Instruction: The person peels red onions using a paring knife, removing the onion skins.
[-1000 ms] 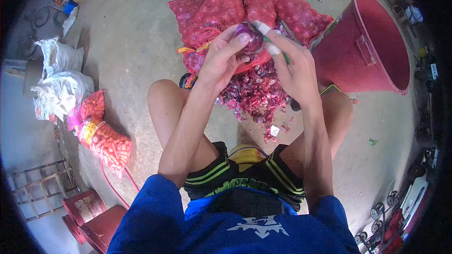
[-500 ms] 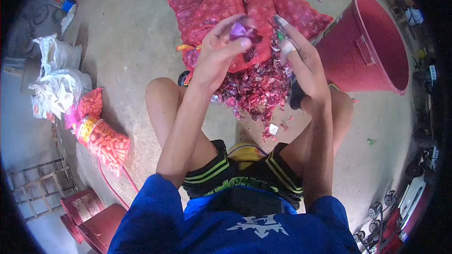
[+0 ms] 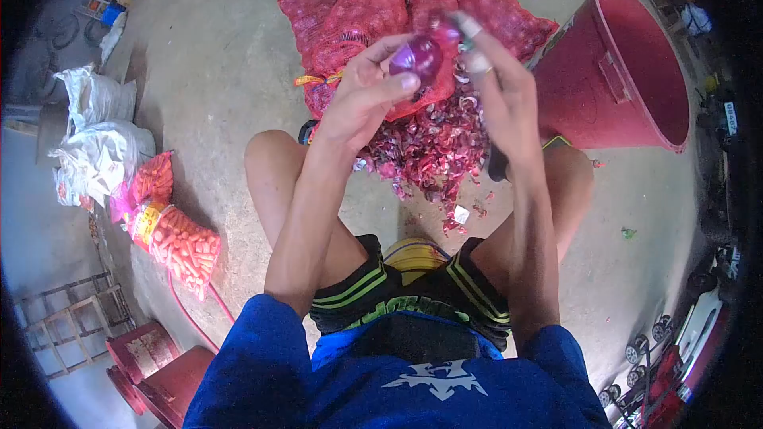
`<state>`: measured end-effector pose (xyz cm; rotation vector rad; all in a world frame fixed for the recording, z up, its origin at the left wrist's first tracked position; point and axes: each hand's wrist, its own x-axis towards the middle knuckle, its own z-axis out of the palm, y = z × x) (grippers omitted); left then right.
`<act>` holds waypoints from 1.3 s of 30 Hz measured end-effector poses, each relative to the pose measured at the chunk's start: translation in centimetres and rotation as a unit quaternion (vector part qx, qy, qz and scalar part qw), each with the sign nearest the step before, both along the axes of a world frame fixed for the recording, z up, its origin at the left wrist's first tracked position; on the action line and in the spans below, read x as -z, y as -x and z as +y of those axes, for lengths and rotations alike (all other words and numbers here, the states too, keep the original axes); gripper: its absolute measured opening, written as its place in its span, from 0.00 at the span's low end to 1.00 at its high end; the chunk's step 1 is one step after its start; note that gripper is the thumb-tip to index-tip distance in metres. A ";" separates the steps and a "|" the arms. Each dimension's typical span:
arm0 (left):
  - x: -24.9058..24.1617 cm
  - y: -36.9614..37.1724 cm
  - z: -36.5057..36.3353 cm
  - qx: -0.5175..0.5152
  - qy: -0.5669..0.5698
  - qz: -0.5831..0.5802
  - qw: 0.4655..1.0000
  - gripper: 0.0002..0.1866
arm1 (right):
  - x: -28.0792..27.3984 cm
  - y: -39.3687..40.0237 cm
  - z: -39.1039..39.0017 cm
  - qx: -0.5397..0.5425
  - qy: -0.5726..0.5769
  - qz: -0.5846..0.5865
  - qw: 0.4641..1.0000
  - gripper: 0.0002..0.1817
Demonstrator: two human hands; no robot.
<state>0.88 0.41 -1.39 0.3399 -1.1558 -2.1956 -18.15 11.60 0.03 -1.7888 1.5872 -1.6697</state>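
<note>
In my left hand [image 3: 362, 94] is a shiny purple-red onion [image 3: 420, 59], held between thumb and fingers above the skins. My right hand [image 3: 499, 83] is just right of the onion, smeared by motion, its fingers curled round a small green object [image 3: 467, 46] whose kind I cannot make out. A pale wrap [image 3: 477, 62] shows on a digit of that hand. Beneath both hands lies a heap of loose red onion skins [image 3: 433, 143] on the floor. Behind them, red mesh sacks [image 3: 369, 8] full of onions lie together.
A large red plastic tub [image 3: 576, 95] leans at the right, its mouth facing right. To the left are white sacks [image 3: 103, 147] and a bag of carrots [image 3: 184, 238]. Red containers [image 3: 163, 377] stand lower left. Wheeled equipment [image 3: 660, 334] is at the lower right.
The right hand has moved in towards the onion, its fingers now close to the onion's upper right. The left hand still holds the onion, with more of its shiny surface showing.
</note>
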 end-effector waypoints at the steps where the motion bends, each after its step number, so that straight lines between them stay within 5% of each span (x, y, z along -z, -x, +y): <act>1: -0.4 -0.2 0.3 0.030 0.004 0.028 0.999 0.35 | -0.2 0.7 -0.1 0.013 -0.018 -0.066 0.998 0.22; 8: -0.8 0.3 0.3 -0.015 -0.002 0.045 0.999 0.41 | -0.9 0.9 1.4 0.000 -0.131 -0.184 0.974 0.29; 15: -1.0 0.3 0.0 -0.046 -0.015 0.066 0.997 0.42 | -0.6 0.2 1.6 -0.045 -0.125 -0.203 0.970 0.33; 20: -0.7 0.8 -0.2 -0.093 0.081 -0.029 0.992 0.44 | -1.4 0.5 2.1 -0.076 -0.180 -0.029 0.980 0.36; 25: -2.0 0.9 0.8 -0.115 0.196 -0.084 0.970 0.48 | -1.0 0.0 1.7 -0.076 -0.120 -0.003 0.990 0.33; 27: -2.2 0.8 0.8 -0.104 0.183 -0.065 0.975 0.51 | -0.7 0.3 1.7 -0.071 -0.064 -0.011 0.995 0.31; 29: -2.3 0.8 0.7 -0.093 0.170 -0.046 0.980 0.54 | -1.5 1.1 2.1 -0.087 -0.169 -0.013 0.982 0.27; 31: -2.2 0.8 0.6 -0.092 0.137 -0.020 0.986 0.59 | -0.8 1.1 1.9 -0.094 -0.131 -0.021 0.987 0.25; 35: -1.3 1.3 0.9 -0.151 0.182 -0.064 0.970 0.58 | -0.8 0.7 2.1 -0.105 -0.142 -0.045 0.983 0.24; 39: -0.9 1.2 0.5 -0.117 0.101 -0.043 0.987 0.54 | -0.7 0.5 1.6 -0.086 -0.140 -0.104 0.981 0.24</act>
